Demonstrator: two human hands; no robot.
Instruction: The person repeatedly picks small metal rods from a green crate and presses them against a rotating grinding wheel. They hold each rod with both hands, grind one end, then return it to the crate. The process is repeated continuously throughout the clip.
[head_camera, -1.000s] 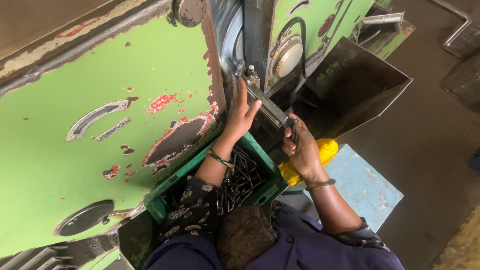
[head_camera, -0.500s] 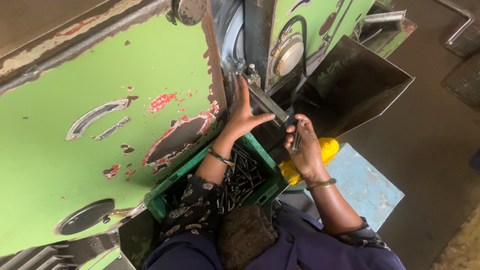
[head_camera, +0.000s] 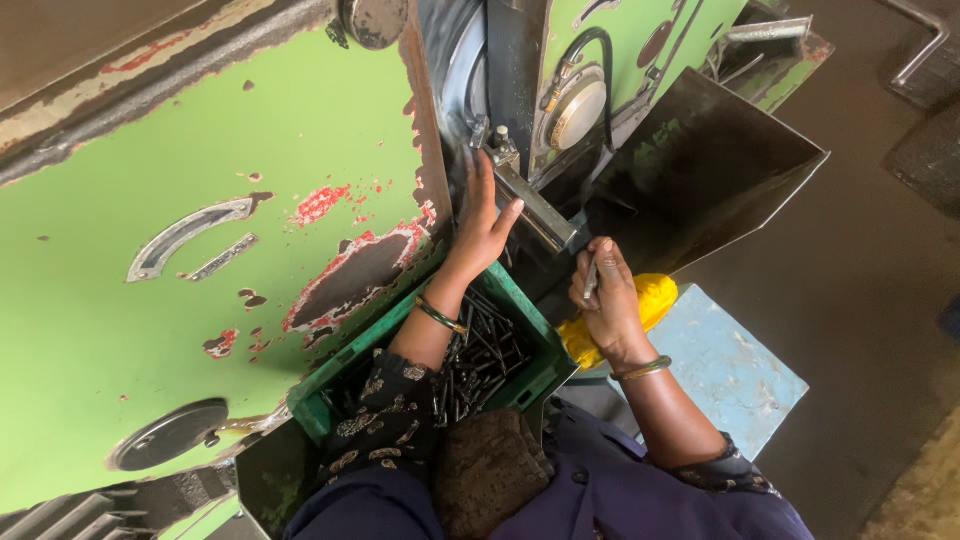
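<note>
Fingers of the right hand are pinching a metal pin beside the machine's bar; left hand is being pressed flat, fingers spread, above the green crate.

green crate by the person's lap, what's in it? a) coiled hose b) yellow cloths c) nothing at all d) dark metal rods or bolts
d: the green crate holds a heap of dark metal rods, which lie under the left hand's forearm.
</note>
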